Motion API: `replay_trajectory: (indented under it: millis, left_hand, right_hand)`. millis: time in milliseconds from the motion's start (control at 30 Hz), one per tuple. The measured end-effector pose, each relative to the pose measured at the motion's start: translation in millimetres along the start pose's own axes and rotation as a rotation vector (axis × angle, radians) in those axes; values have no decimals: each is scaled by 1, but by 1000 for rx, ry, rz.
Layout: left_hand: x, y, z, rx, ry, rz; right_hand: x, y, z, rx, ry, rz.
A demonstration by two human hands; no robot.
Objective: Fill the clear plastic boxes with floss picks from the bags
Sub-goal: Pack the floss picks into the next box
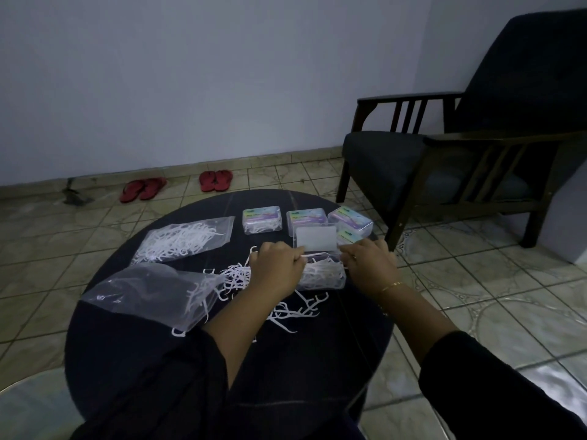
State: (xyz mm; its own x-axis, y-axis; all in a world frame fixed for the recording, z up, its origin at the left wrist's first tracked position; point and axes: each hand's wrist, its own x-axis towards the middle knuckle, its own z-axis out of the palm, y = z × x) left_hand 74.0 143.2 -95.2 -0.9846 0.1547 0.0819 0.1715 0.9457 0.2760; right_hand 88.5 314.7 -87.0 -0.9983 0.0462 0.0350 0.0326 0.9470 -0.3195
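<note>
While both hands work at an open clear box (322, 274) near the middle of a round dark table (127, 360), the left hand (275, 270) curls its fingers around a few white floss picks at the box's left edge. The right hand (370, 263) rests at the box's right edge with fingers bent; whether it grips the box or only touches it cannot be told. The box's lid (315, 237) stands raised behind the hands, and white picks lie inside. Loose floss picks (295, 308) are scattered on the table just in front of the box. Two clear bags lie to the left: a near bag (149, 293), its mouth spilling picks toward the left hand, and a far bag (184, 238) that holds more. Three closed, labelled boxes (262, 220) sit in a row behind the open one. A dark armchair (444, 160) stands to the right, and red sandals (216, 180) lie by the wall.
</note>
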Motion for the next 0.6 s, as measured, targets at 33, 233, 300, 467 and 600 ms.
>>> replay_trajectory:
  millis: [33,233,300,467,600]
  left_hand:
    - [-1,-1,2,-2,8,-7]
    - [-11,-2,11,-79,44,-42]
    - [-12,2,12,-135,11,-55]
    - [-12,4,12,-219,67,-80]
    - [-12,1,12,-193,58,-121]
  right_hand:
    - [0,1,1,-12,-11,-8]
    - [-3,1,11,-73,-43,-104]
    - [-5,0,14,-79,-25,-123]
    - [-2,-2,17,-107,8,-151]
    - [7,-9,16,-65,14,-143]
